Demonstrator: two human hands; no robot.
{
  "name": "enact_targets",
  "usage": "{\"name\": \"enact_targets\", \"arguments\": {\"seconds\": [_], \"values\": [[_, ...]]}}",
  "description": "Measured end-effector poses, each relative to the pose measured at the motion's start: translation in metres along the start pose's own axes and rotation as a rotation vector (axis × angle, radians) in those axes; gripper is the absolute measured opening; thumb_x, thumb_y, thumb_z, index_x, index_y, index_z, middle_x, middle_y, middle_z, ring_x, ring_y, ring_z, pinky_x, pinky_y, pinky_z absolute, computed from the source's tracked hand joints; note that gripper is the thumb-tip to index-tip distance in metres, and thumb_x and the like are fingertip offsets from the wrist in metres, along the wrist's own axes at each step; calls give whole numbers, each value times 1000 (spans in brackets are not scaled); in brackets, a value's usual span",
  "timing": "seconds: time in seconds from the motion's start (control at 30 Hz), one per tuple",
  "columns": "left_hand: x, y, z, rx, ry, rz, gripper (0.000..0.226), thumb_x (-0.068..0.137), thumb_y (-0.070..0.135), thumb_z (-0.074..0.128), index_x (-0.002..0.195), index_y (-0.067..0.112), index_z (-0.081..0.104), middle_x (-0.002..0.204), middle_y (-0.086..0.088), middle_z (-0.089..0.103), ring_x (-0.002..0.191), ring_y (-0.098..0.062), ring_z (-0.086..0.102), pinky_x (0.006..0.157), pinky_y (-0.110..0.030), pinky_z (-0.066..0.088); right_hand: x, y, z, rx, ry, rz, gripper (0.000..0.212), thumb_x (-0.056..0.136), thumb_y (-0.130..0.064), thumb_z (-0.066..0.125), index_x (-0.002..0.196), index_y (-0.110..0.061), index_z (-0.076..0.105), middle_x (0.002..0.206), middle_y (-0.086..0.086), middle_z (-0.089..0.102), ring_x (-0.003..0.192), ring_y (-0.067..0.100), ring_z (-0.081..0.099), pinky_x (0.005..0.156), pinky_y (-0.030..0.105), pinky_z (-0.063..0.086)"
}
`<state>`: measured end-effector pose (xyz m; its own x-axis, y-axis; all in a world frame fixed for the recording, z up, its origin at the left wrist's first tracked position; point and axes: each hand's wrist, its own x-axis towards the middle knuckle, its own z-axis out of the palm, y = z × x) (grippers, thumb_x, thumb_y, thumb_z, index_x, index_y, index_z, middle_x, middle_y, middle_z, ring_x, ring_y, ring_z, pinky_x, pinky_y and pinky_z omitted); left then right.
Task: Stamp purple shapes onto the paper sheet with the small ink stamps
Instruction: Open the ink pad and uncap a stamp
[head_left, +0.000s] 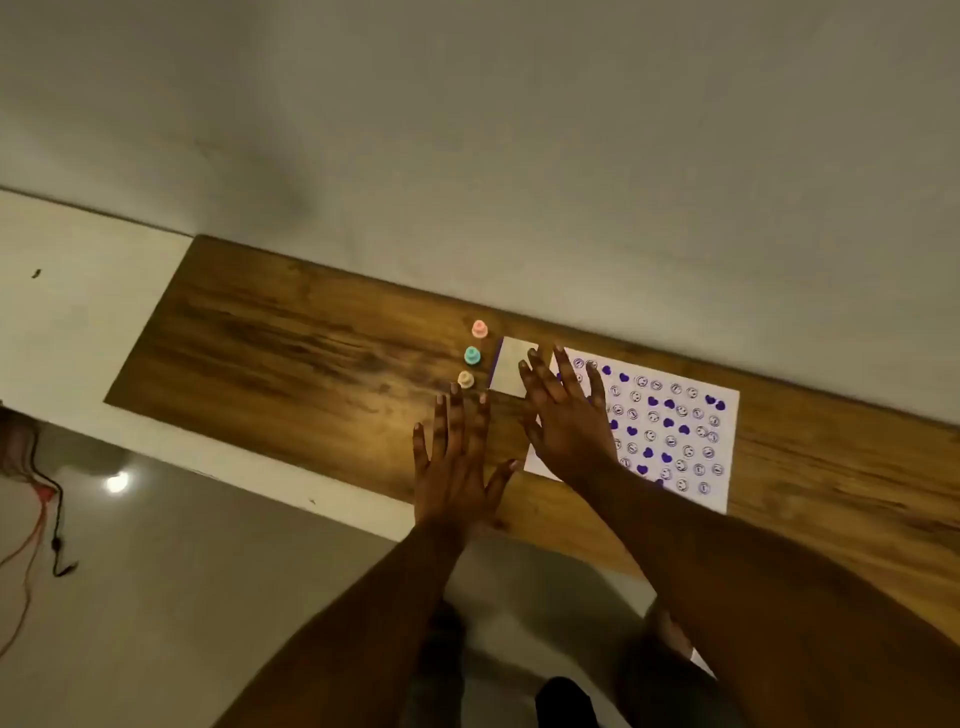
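A white paper sheet (670, 431) lies on the wooden table, covered with several purple hearts and round smiley prints. Left of it sits a small square ink pad (511, 366) with a purple edge. Three small stamps stand in a column left of the pad: pink (479, 329), teal (471, 355) and beige (465, 379). My left hand (457, 462) is spread flat with straight fingers just below the beige stamp, holding nothing. My right hand (566, 415) is spread too, over the sheet's left edge, fingertips reaching the pad.
The wooden table (291, 343) stands against a plain wall, and its near edge runs diagonally. A white ledge (67, 312) lies to the left. Red and black cables (47, 519) trail on the glossy floor at lower left.
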<state>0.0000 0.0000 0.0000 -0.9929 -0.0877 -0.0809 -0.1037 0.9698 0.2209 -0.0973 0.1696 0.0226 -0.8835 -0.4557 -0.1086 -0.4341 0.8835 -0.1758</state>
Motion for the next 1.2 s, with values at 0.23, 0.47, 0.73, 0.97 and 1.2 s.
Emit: {"name": "enact_targets", "arguments": {"seconds": [0.23, 0.47, 0.73, 0.97, 1.2], "values": [[13, -16, 57, -18, 13, 2, 93, 98, 76, 33, 166, 27, -6, 173, -7, -13, 159, -28, -9, 125, -58, -2, 21, 15, 62, -37, -47, -29, 57, 109, -41, 32, 163, -26, 22, 172, 1, 13, 160, 26, 2, 126, 52, 6], [21, -23, 77, 25, 102, -23, 94, 98, 77, 31, 166, 24, -6, 174, -11, -3, 160, -30, -5, 125, -56, -3, 18, 13, 75, 9, -22, -28, 57, 106, -25, 42, 161, -31, 28, 170, 1, 21, 159, 28, 8, 125, 50, 11], [0, -22, 80, 59, 164, -87, 96, 96, 78, 27, 166, 17, 5, 174, -9, -3, 159, -29, -11, 124, -53, -10, -12, -16, 73, -104, 2, -101, 57, 101, -39, 52, 156, -34, 39, 156, 3, 43, 148, 31, 28, 112, 48, 33], [-22, -36, 72, -55, 32, -183, 92, 94, 77, 38, 163, 19, 20, 172, -5, 16, 160, -26, 3, 125, -49, 11, -41, -50, 76, -149, -22, -129, 50, 104, -30, 48, 153, -35, 43, 146, 6, 49, 141, 31, 36, 110, 48, 33], [-41, -52, 61, -224, 21, -163, 78, 98, 59, 54, 160, 20, 27, 174, -3, 11, 160, -25, 4, 127, -47, 11, -61, -74, 67, -94, -48, -222, 51, 97, -34, 63, 147, -29, 53, 145, 3, 50, 136, 25, 42, 106, 40, 44]]}}
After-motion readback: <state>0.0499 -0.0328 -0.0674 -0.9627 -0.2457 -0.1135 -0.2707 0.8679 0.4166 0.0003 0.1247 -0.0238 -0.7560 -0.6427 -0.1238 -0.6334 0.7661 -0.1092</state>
